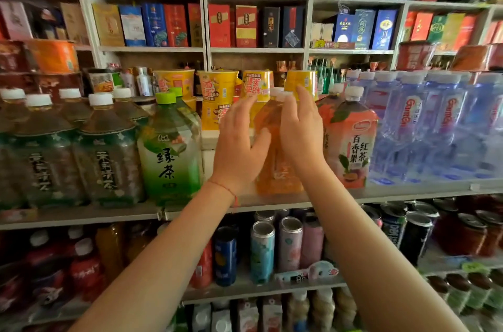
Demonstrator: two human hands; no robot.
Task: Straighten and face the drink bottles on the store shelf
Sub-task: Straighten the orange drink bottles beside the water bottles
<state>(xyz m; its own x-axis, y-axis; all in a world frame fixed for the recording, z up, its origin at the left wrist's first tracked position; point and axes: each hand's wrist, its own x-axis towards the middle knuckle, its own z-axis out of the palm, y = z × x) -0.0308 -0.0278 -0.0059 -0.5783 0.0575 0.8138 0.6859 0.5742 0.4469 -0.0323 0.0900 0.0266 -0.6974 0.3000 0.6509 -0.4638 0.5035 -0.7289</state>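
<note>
An orange drink bottle (275, 163) with a white cap stands on the middle shelf (408, 190), between a green tea bottle (170, 152) and a passion-fruit red tea bottle (351, 141). My left hand (239, 141) lies against its left side with fingers spread. My right hand (299, 130) presses its right side, fingers reaching up toward the cap. Both hands cover much of the bottle's label. Whether the bottle is lifted or resting on the shelf I cannot tell.
Dark tea bottles (106, 152) fill the shelf's left end, and wrapped water bottles (435, 124) the right. Yellow instant noodle cups (217, 86) stand behind the orange bottle. Cans (262, 255) line the shelf below. Boxed goods (245, 26) sit above.
</note>
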